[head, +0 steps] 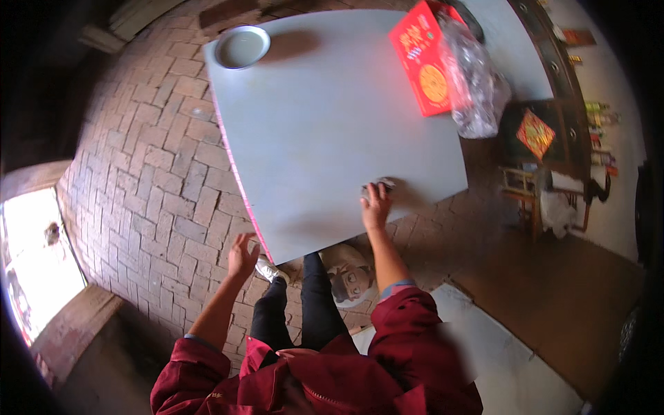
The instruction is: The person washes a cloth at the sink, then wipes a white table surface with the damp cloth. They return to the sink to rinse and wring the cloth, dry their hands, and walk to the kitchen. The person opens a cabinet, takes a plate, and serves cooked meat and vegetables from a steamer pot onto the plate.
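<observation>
My right hand [377, 208] presses a crumpled greyish cloth [386, 183] onto the white tabletop [332, 129], close to its near right edge. The fingers cover much of the cloth. Off the table's near left corner, my left hand [243, 257] hangs in the air with its fingers apart and holds nothing. A round, pale metal-rimmed basin [242, 47] rests on the far left corner of the table. At the far right of the tabletop stands a red printed cardboard box [423, 62], with clear plastic bags [474, 83] bunched against its side.
Brick paving [166, 150] surrounds the table on the left. Below the near edge is a round stool seat [353, 277] with a cartoon face. A dark wooden cabinet [563, 122] and a small wooden chair [521, 189] stand at right. Light enters through a doorway [41, 259].
</observation>
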The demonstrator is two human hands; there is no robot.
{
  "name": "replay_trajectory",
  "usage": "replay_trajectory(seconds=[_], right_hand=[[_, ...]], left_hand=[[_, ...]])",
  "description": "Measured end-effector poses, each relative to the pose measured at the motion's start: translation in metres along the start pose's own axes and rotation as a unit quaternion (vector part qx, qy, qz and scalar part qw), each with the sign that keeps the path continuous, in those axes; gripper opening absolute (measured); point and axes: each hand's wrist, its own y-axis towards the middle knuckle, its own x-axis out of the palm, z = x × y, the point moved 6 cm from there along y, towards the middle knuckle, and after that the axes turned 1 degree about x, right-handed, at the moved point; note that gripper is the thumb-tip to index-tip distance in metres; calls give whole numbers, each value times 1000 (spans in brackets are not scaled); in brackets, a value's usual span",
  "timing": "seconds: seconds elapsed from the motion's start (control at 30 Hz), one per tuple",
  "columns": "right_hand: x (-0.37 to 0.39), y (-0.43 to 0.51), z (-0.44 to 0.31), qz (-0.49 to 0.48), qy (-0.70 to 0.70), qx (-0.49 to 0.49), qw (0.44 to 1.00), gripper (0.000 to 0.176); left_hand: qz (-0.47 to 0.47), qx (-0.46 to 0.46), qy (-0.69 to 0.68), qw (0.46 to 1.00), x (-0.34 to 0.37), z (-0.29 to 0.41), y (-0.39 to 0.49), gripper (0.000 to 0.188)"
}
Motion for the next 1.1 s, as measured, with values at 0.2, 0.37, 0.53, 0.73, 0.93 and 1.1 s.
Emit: replay_trajectory(seconds=[0.2, 0.37, 0.53, 0.73, 0.93, 1.1], right_hand=[[4, -60, -59, -130, 176, -82, 972, 50], [-38, -2, 6, -65, 242, -48, 967, 60], [-88, 94, 207, -19, 131, 150, 980, 71], [-58, 58, 226, 76, -105, 105, 986, 57], [-56, -40, 1, -87, 126, -17, 988, 43], [43, -142, -177, -194, 352, -39, 915, 43]], left_hand=[[20, 71, 129, 989, 24, 21, 77, 59], [7, 56, 182, 982, 28, 39, 112, 79], [-31, 39, 238, 970, 33, 28, 120, 88], [-47, 34, 266, 962, 46, 43, 135, 84], [2, 11, 191, 981, 29, 12, 118, 78], [87, 56, 121, 987, 10, 30, 124, 69]])
